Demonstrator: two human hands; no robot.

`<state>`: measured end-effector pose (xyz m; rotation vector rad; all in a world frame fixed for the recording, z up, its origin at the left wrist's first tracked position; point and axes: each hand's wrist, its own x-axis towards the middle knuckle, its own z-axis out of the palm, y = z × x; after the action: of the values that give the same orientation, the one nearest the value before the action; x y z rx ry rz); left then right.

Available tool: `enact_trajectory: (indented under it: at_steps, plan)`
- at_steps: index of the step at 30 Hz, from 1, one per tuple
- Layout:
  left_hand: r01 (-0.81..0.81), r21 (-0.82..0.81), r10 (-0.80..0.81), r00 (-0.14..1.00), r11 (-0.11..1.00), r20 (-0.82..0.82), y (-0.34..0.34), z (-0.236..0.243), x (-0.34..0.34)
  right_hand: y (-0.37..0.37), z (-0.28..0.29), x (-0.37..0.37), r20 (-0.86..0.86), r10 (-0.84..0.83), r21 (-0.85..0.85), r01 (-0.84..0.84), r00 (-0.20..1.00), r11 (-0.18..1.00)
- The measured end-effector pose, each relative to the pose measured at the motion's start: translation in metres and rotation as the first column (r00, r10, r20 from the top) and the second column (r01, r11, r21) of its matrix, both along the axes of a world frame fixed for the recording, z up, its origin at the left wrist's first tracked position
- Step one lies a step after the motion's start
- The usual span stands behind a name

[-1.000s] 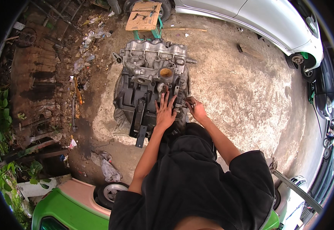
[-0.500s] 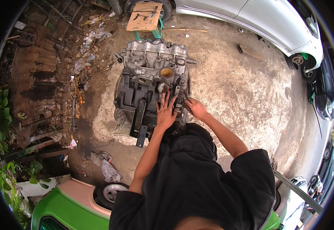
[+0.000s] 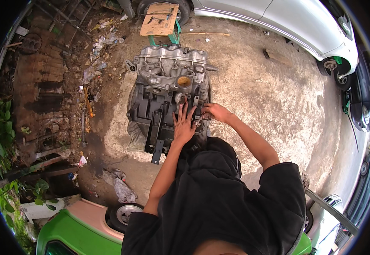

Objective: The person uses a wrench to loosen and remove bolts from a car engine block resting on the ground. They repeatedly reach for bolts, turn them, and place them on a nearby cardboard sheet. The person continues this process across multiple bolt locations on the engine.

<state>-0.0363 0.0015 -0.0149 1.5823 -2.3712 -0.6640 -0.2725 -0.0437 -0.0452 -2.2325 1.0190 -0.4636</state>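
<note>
Grey cast-metal engine block (image 3: 168, 97) sits on the concrete ground (image 3: 270, 97), the left hand (image 3: 184, 125) pressed flat with fingers spread, the right hand (image 3: 215, 112) curled on a fitting, seemingly loosening it, needing steady bracing.

A grimy grey-and-black engine block (image 3: 165, 97) lies on the stained concrete ground (image 3: 270, 106).

Bare concrete ground (image 3: 261, 97) carries engine block (image 3: 168, 93) at centre — wood scrap (image 3: 278, 58) upper right, possibly rags (image 3: 121, 187) lower left.
</note>
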Motion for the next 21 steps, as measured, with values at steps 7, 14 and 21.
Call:
enact_trajectory:
  at_steps: [7,14,21]
  plan:
    - [-0.008,0.007,0.008,1.000,1.000,0.005,-0.001,0.002,0.000,0.007,-0.014,0.007,0.221,-0.331,0.455,0.203,0.917,0.867]
    - [-0.019,0.013,0.019,1.000,1.000,0.005,-0.001,0.002,-0.002,0.027,-0.002,0.026,0.190,-0.512,0.440,0.394,0.838,0.807]
    - [-0.012,0.007,0.012,1.000,1.000,0.004,-0.001,0.002,-0.001,0.031,0.008,0.015,0.148,-0.430,0.091,0.421,0.890,0.902]
